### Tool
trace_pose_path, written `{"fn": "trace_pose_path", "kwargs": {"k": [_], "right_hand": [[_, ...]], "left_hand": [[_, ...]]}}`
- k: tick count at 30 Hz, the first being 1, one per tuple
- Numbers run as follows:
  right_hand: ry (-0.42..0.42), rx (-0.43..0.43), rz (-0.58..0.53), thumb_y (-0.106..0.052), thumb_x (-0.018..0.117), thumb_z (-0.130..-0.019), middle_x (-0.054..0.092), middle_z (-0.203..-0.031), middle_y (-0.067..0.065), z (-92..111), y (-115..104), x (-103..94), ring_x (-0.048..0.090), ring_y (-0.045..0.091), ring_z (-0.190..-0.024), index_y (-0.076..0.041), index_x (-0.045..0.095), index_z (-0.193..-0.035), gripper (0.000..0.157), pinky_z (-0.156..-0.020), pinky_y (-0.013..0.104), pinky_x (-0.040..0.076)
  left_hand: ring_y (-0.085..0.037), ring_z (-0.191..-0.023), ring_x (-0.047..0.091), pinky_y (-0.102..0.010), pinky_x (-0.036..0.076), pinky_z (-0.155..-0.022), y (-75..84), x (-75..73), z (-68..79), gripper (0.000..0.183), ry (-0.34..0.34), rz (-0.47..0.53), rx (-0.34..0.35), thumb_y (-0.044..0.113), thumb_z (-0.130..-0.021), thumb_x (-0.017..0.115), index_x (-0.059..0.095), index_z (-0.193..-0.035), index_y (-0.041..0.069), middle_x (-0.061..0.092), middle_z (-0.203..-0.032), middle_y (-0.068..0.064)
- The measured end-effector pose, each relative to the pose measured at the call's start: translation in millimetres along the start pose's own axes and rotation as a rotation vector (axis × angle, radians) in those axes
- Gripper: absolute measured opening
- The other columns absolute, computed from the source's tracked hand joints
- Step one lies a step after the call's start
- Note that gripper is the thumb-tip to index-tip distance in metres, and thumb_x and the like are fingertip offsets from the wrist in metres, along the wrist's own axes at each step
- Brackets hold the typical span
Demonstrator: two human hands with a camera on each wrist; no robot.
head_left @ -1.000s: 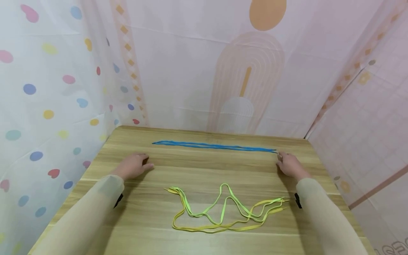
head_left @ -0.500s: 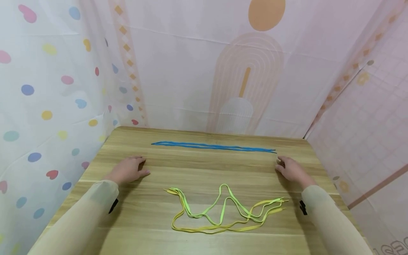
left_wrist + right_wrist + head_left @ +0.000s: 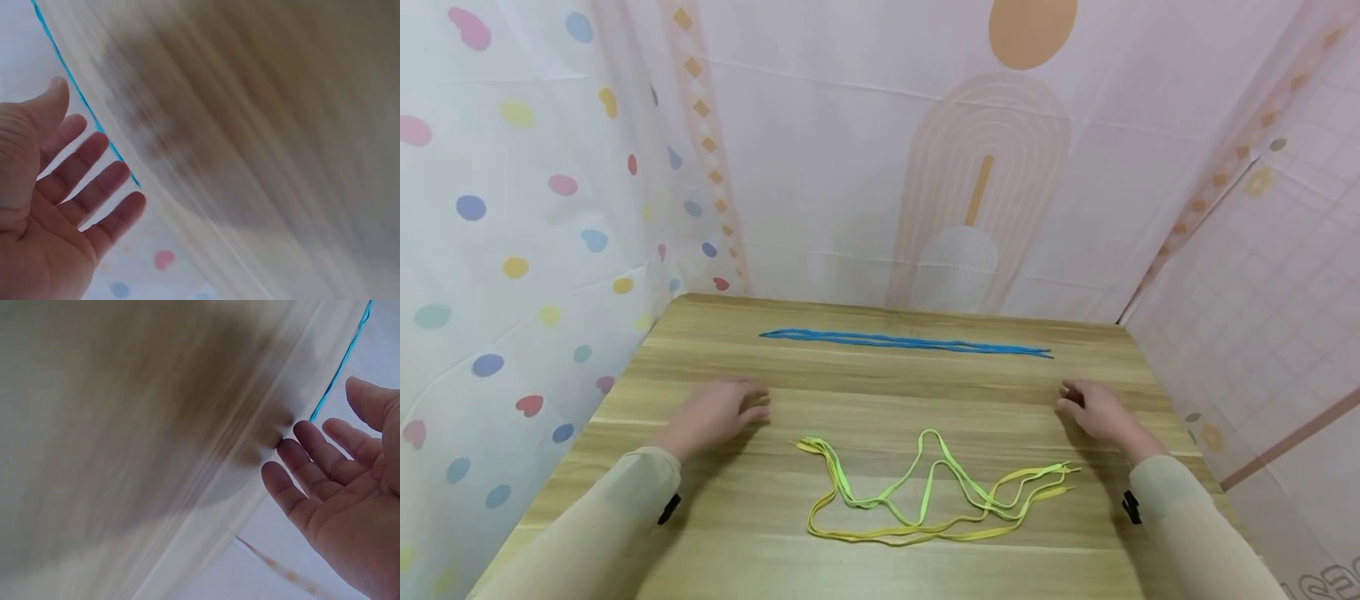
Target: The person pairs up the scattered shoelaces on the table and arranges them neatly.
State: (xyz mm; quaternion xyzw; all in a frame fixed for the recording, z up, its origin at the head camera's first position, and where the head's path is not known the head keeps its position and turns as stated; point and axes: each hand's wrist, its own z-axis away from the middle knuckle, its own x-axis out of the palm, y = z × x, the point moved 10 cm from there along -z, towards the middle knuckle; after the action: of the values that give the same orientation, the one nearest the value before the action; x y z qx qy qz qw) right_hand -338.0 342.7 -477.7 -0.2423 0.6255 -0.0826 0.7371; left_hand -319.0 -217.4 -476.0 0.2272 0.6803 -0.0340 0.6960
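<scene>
Blue shoelaces [image 3: 917,342] lie stretched side by side near the table's far edge. Closer in, a loose tangle of lime-green shoelaces [image 3: 955,468] and yellow shoelaces [image 3: 895,533] spreads in wavy loops. My left hand [image 3: 715,412] hovers over the table to the left, between the two groups, fingers spread and holding nothing. On the right, my right hand [image 3: 1099,410] is just below the blue laces' right end, apart from them, with relaxed fingers. Both wrist views show bare palms, the left hand [image 3: 69,181] and the right hand [image 3: 344,469], with a strip of blue lace beyond.
The wood-grain table [image 3: 865,400] ends at a pale printed curtain [image 3: 820,183] behind. A dotted curtain [image 3: 535,225] hangs along the left side and a checked one [image 3: 1285,275] along the right.
My right hand has let go of the blue laces' right end and drawn back toward me. My left hand has drifted slightly nearer and to the right. The laces lie as before.
</scene>
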Motion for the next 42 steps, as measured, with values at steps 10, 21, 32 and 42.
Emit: {"fn": "trace_pose_path", "kwargs": {"k": [10, 21, 32, 42], "right_hand": [[0.005, 0.004, 0.0, -0.021, 0.06, -0.11, 0.064, -0.136, 0.034, 12.7, -6.6, -0.8, 0.062, 0.053, -0.126, 0.014, 0.047, -0.15, 0.055, -0.105, 0.065, 0.053], [0.024, -0.013, -0.015, -0.022, 0.061, -0.11, 0.057, -0.146, 0.039, 27.2, -17.3, -1.1, 0.06, 0.057, -0.13, 0.014, 0.047, -0.151, 0.056, -0.108, 0.068, 0.051], [0.029, -0.017, -0.021, -0.021, 0.063, -0.109, 0.061, -0.141, 0.038, 33.3, -18.5, -0.4, 0.063, 0.055, -0.127, 0.015, 0.05, -0.148, 0.054, -0.105, 0.067, 0.053], [0.019, -0.015, -0.031, -0.02, 0.062, -0.109, 0.067, -0.134, 0.033, 30.5, -15.8, 4.7, 0.065, 0.051, -0.125, 0.014, 0.052, -0.148, 0.052, -0.104, 0.064, 0.054]], "left_hand": [[-0.023, -0.102, 0.073, -0.045, 0.062, -0.093, 93.7, 5.4, -2.6, 0.013, 0.081, -0.041, 0.262, 0.024, -0.098, 0.08, 0.081, -0.106, 0.015, 0.078, -0.106, 0.001], [-0.013, -0.088, 0.063, -0.037, 0.058, -0.086, 139.0, 37.0, -19.7, 0.008, -0.041, -0.123, 0.463, 0.028, -0.087, 0.087, 0.08, -0.089, 0.025, 0.071, -0.087, 0.012], [-0.011, -0.081, 0.059, -0.035, 0.057, -0.082, 126.2, 46.0, -19.1, 0.014, -0.079, -0.128, 0.401, 0.018, -0.091, 0.085, 0.072, -0.085, 0.02, 0.065, -0.084, 0.009], [-0.013, -0.067, 0.047, -0.029, 0.041, -0.064, 77.7, 26.2, -17.3, 0.021, -0.025, 0.029, 0.152, 0.015, -0.104, 0.07, 0.055, -0.089, 0.016, 0.052, -0.072, 0.006]]}}
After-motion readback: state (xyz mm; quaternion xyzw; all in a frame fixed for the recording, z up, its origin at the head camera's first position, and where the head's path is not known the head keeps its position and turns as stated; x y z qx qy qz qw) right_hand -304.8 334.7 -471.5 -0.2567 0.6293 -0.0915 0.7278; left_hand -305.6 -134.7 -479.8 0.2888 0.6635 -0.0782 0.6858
